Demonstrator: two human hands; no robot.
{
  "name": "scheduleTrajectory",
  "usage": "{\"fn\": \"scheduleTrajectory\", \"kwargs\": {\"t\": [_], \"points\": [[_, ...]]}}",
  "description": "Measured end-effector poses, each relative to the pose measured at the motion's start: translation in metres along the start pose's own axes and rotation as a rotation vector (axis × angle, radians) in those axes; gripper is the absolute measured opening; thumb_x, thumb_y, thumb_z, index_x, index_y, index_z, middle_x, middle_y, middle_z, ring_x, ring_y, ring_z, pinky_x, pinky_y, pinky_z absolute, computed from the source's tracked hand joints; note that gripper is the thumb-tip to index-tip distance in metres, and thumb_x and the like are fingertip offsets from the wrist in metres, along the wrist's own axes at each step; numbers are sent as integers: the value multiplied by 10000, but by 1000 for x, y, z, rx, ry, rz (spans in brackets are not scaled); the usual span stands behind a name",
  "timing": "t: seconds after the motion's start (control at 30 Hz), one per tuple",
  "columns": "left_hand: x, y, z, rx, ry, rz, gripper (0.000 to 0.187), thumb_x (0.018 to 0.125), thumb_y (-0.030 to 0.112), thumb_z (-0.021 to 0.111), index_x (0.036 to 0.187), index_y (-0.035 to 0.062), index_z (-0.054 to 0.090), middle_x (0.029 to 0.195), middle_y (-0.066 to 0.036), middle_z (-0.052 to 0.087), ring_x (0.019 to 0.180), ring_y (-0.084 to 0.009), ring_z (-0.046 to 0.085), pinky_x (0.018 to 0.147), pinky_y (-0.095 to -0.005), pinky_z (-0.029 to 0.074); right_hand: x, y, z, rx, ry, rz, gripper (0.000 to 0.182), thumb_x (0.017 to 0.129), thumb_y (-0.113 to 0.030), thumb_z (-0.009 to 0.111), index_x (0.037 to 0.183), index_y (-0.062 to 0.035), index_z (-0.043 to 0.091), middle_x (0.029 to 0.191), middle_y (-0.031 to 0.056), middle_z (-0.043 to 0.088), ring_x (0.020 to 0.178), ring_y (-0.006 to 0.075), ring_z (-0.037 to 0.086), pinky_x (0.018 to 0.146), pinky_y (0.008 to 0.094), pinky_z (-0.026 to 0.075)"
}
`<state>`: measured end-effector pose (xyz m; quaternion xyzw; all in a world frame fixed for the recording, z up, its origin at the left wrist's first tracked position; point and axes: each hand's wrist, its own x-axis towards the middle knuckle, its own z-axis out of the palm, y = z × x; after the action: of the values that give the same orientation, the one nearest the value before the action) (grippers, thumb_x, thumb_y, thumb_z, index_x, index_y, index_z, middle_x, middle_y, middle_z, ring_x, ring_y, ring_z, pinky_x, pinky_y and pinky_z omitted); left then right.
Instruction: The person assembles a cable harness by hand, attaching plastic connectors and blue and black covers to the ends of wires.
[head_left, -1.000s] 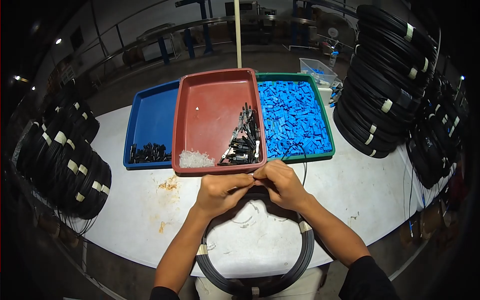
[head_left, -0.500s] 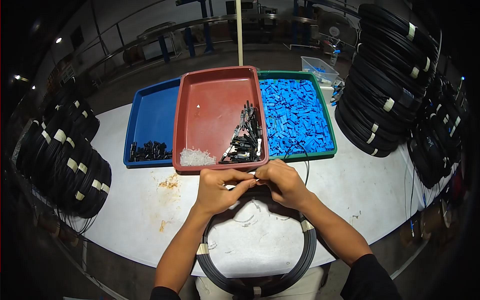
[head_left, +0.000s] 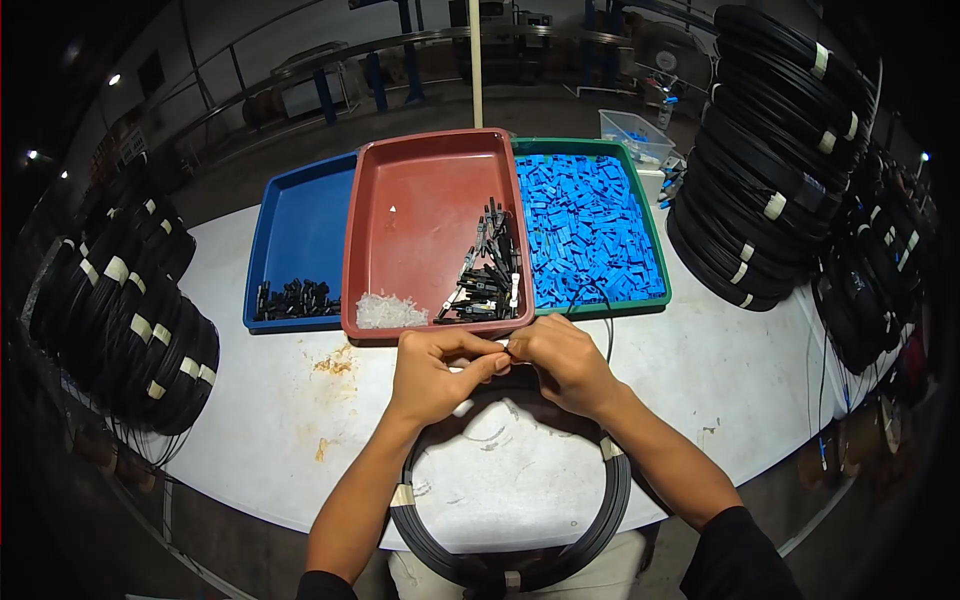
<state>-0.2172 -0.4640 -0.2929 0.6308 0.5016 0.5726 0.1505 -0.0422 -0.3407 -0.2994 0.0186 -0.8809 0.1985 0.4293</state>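
Both hands meet just in front of the red tray (head_left: 430, 331), above the far side of a black cable coil (head_left: 414, 528) bound with pale tape. My left hand (head_left: 440, 370) is pinched, its thumb and forefinger tips touching those of the other hand. My right hand (head_left: 560, 362) is pinched too, with a small bit of something pale and dark at its fingertips, too small to name. A thin black cable (head_left: 611, 345) rises beside my right hand towards the green tray (head_left: 661, 262). What the left fingers hold is hidden.
The red tray holds clear small pieces (head_left: 390, 311) and black parts (head_left: 487, 280). A blue tray (head_left: 300, 215) holds black parts; the green one holds blue pieces (head_left: 585, 225). Cable coils are stacked at left (head_left: 130, 320) and right (head_left: 770, 170). A clear bin (head_left: 637, 138) stands behind.
The fingertips of both hands have shifted slightly and drawn closer together. The whole view has moved a little; the coil and the trays otherwise look the same.
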Motion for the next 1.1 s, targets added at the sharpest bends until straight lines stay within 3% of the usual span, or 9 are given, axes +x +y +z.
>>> {"fn": "scheduleTrajectory", "kwargs": {"t": [0.13, 0.2, 0.33, 0.4, 0.47, 0.53, 0.73, 1.0, 1.1], "points": [[-3, -2, 0, -355, -55, -295, 155, 805, 2, 808, 955, -21, 776, 832, -92, 781, 651, -128, 723, 614, -240, 576, 1, -8, -2, -176, 18, -180, 124, 783, 29, 696, 852, -2, 598, 862, 131, 669, 740, 275, 617, 683, 375, 486], [0, 0, -5, 411, -183, 358, 187, 751, -39, 813, 930, 0, 772, 888, -137, 778, 607, -208, 713, 559, -284, 566, 1, -12, 2, 270, -147, 523, 88, 838, 35, 676, 869, 21, 595, 816, 139, 677, 692, 267, 625, 653, 371, 485], [2, 0, -2, 540, -131, 483, 224, 715, -53, 803, 924, 25, 778, 861, -128, 772, 592, -234, 704, 550, -299, 568, 5, -4, -4, 372, -158, 475, 78, 889, 29, 656, 931, 32, 589, 803, 177, 667, 690, 290, 650, 648, 376, 490], [1, -2, 2, 381, -34, 419, 185, 750, -41, 812, 928, -2, 777, 839, -121, 777, 596, -180, 707, 574, -271, 575, 3, -4, -2, 282, -137, 393, 142, 834, 31, 686, 939, 10, 593, 828, 162, 657, 737, 306, 645, 685, 380, 497], [-2, -4, 2, -14, 9, -256, 125, 799, 9, 800, 922, -7, 786, 853, -108, 782, 676, -166, 743, 624, -273, 588, 1, 2, 0, -30, -60, -43, 209, 755, 36, 701, 924, -22, 594, 853, 142, 642, 797, 324, 632, 735, 393, 500], [1, 0, 2, -324, -29, -433, 83, 823, 36, 814, 893, -6, 797, 838, -122, 785, 686, -140, 740, 661, -257, 591, 0, -1, -2, -123, -51, -129, 247, 698, 40, 692, 905, -45, 589, 864, 132, 624, 838, 327, 621, 767, 400, 496], [-1, 1, -5, 595, -200, 426, 179, 716, -21, 827, 892, 5, 803, 850, -128, 784, 680, -209, 761, 662, -305, 618, 0, -9, 5, 321, -138, 505, 189, 790, 46, 683, 944, 25, 575, 842, 194, 704, 784, 373, 683, 720, 450, 529], [1, 1, 2, -404, -22, -459, 130, 793, 16, 822, 908, -32, 788, 820, -123, 783, 727, -134, 750, 646, -273, 588, 1, -3, -3, -135, -38, -154, 163, 791, 13, 707, 898, -1, 584, 892, 173, 659, 828, 349, 652, 745, 426, 511], [-1, -6, 4, -87, -17, -101, 135, 779, -3, 806, 911, -16, 783, 827, -102, 780, 674, -155, 740, 602, -271, 576, -1, -5, -2, -181, -82, -146, 154, 804, 13, 701, 894, 4, 577, 902, 177, 664, 829, 355, 656, 737, 425, 513]]}}
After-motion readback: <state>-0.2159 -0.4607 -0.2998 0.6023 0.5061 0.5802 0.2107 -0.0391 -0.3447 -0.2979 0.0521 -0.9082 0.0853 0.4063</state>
